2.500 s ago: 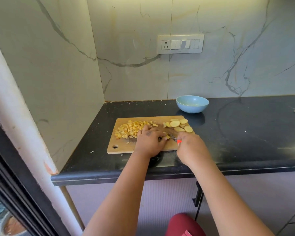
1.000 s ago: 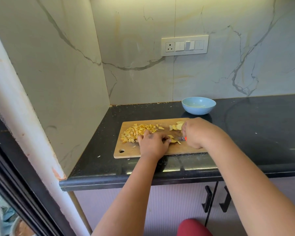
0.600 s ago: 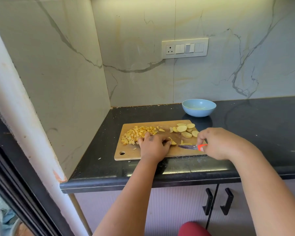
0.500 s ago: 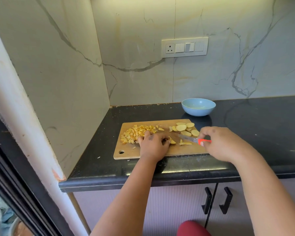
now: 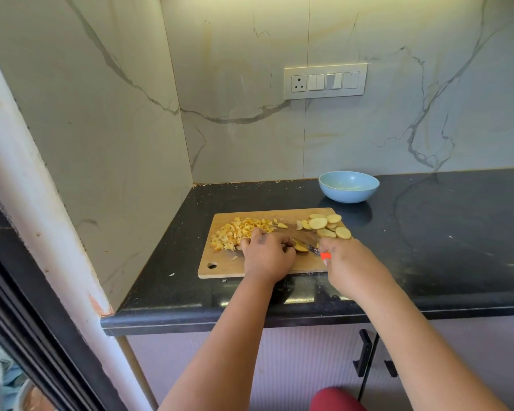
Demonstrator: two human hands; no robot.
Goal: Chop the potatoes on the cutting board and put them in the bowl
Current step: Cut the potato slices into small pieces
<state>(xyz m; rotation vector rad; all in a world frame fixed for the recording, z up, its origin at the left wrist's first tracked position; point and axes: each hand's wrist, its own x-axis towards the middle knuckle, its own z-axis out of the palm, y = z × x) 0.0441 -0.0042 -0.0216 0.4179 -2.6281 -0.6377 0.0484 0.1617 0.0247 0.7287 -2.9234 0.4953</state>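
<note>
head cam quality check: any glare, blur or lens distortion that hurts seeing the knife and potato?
Head view: wide-angle bend bows the white pillar and counter edge; glare streaks on the black countertop only, clear of the cutting board; lighting soft and even; slices and chopped pile sharp; knife blade small and dark between left hand and right hand, edge hard to trace.

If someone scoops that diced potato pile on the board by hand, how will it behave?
The diced potato pile is loose small cubes, so it will likely scatter or spill rather than lift together. Cut faces look moist, so probably a bit slippery. Sliding it along the cutting board seems safer.
</note>
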